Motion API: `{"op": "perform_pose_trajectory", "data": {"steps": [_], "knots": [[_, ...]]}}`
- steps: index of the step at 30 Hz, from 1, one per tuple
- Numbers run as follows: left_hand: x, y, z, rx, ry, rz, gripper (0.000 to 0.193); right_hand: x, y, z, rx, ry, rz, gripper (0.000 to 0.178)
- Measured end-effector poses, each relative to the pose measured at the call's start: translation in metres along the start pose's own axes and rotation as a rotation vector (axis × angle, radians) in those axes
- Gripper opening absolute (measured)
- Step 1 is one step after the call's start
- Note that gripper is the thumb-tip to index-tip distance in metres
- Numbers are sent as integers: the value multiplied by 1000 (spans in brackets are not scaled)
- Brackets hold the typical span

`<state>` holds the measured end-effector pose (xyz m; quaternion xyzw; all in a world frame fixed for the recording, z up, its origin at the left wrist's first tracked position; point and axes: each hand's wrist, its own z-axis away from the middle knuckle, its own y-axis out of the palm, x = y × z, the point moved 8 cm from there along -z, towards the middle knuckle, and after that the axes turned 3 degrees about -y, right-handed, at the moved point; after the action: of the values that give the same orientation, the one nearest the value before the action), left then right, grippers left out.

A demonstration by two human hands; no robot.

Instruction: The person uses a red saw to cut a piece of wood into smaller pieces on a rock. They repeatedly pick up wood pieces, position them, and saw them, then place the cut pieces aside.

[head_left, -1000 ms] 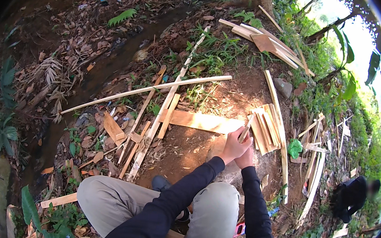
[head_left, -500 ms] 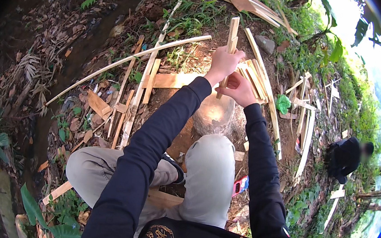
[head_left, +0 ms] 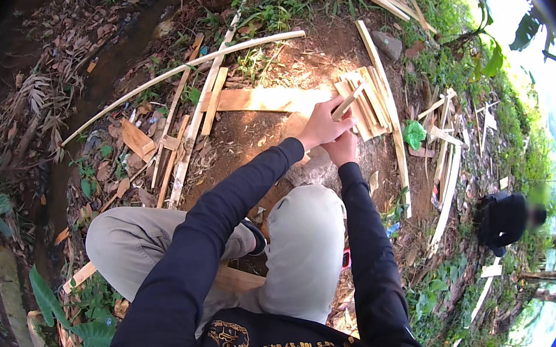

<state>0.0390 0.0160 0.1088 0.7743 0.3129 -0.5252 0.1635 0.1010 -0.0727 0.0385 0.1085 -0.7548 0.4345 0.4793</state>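
My left hand [head_left: 324, 123] is closed around a short pale wooden strip [head_left: 347, 100], whose upper end sticks out above the fist, slanting to the right. Tucked against it from below, my right hand [head_left: 343, 148] is closed too, its fingers curled at the strip's lower part, which is mostly hidden. Both hands are above a pale block like a stump [head_left: 316, 166], partly covered by my hands and knee. Just beyond and right of them lies a pile of short cut wooden strips [head_left: 372, 112]. A flat board [head_left: 252, 99] lies on the soil to the left.
Long wooden strips flank the work spot, a curved one [head_left: 187, 66] at left and another [head_left: 392, 118] at right. A grey stone [head_left: 388, 45], a green plastic bag [head_left: 414, 134] and scattered wood offcuts [head_left: 138, 140] lie around. Another person in dark clothes [head_left: 505, 220] is at far right.
The wooden strip, upright and stretched out ahead before, now slants and shows only a short end. Both hands have come lower and closer together, and the right fingers have curled in.
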Motion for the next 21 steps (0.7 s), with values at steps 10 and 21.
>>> {"op": "perform_pose_trajectory", "data": {"steps": [10, 21], "knots": [[13, 1, 0, -18, -39, 70, 27, -12, 4, -3, 17, -23, 16, 59], [37, -18, -17, -85, -184, 279, 12, 16, 8, -16, 19, -177, -1, 61]]}}
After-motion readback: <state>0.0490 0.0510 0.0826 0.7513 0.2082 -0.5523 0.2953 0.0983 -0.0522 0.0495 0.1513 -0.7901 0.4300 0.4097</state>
